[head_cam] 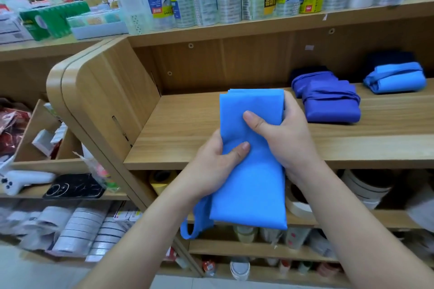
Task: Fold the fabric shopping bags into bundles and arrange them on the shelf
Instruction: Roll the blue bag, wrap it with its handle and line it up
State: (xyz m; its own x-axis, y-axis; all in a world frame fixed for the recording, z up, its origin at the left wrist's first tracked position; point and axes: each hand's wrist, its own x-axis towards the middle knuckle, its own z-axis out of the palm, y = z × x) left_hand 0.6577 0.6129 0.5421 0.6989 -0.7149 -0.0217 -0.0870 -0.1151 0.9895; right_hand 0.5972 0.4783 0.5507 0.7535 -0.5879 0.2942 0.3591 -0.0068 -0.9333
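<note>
Soft blue bag (251, 183) held as a folded strip over the shelf's (187, 124) front edge.
The left hand (218, 164) and right hand (281, 138) both pinch its middle, thumbs on top; it looks light, limp, probably slippery (a handle (187, 230) dangles below the shelf edge), so grip across all layers.

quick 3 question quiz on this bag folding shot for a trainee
1. True or false: the light blue bag lies flat on the shelf.
2. Whose thumb sits nearer the bag's top edge? A) left hand B) right hand C) neither touches it
3. Fill in: on the shelf, the light blue bundle lies to the ____ of the dark blue bundles.
Key: 1 false, both hands hold it up; 2 B; 3 right.
</note>
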